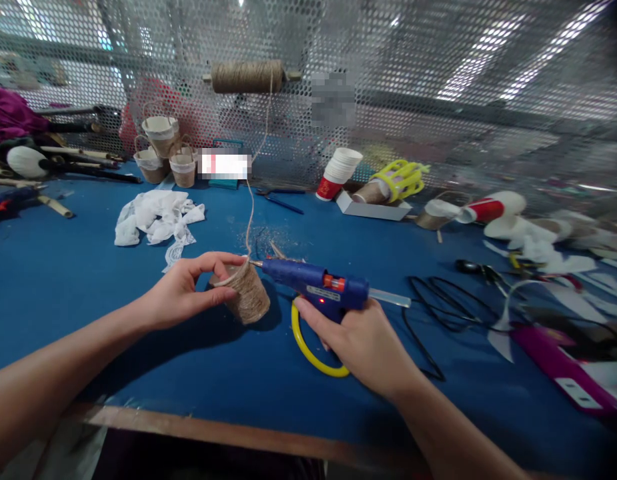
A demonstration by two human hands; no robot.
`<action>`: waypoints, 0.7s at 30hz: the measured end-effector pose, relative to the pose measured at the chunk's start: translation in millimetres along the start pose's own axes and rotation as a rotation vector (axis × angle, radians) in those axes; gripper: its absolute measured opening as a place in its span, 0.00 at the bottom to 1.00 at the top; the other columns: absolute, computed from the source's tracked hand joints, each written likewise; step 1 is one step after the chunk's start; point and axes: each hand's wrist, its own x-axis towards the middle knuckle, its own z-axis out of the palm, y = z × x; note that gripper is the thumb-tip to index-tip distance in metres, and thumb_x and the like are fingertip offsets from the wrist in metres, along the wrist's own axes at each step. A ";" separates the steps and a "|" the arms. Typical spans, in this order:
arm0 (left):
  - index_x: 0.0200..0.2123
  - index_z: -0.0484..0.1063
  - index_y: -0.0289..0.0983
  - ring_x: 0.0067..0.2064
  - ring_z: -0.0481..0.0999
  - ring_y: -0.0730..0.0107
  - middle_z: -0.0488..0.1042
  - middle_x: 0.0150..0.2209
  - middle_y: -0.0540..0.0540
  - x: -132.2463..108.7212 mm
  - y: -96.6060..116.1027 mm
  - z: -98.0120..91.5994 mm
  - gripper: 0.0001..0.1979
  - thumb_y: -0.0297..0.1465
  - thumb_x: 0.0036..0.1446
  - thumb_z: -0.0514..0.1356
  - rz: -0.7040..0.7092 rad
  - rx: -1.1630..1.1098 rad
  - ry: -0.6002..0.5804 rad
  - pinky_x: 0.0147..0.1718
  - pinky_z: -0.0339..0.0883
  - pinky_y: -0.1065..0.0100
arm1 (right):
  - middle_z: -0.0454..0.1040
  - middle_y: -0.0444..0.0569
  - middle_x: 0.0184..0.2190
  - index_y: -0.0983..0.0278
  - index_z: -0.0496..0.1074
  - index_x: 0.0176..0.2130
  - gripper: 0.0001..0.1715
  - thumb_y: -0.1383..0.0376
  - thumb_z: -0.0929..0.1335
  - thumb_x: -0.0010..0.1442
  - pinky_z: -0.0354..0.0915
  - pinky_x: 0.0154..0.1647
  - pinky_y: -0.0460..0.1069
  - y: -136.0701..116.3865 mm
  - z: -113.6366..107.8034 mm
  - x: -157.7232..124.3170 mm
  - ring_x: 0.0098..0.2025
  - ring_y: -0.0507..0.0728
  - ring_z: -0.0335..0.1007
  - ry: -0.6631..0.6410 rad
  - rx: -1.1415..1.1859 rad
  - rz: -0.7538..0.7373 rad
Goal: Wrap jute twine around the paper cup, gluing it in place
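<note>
My left hand (188,290) grips a small twine-wrapped cup (249,297) by its rim, thumb and fingers closed on the wall, the cup tilted above the table. A strand of twine (250,213) runs from the cup's rim up to a spool (245,77) on the mesh wall. Wrapped round the handle of a blue hot glue gun (301,275) is my right hand (361,340). The gun's nozzle meets the cup's rim, a small red light glows on its body, and a clear glue stick (391,298) sticks out behind.
Behind the left hand lies white lace (155,217), with finished twine baskets (161,150) beyond. Blue-handled pliers (283,202), stacked paper cups (338,175) and a white tray (373,208) stand farther back. A yellow ring (308,353) lies under the gun. Black cable (438,303) and a purple power strip (563,367) occupy the right.
</note>
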 end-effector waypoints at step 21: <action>0.25 0.61 0.35 0.52 0.67 0.59 0.67 0.52 0.38 -0.9 -3.1 -1.6 0.08 0.29 0.52 0.59 0.029 -0.026 -0.038 0.51 0.58 0.57 | 0.67 0.43 0.15 0.62 0.65 0.21 0.13 0.62 0.63 0.54 0.62 0.19 0.46 0.2 -0.1 0.1 0.20 0.52 0.66 -0.014 0.022 0.026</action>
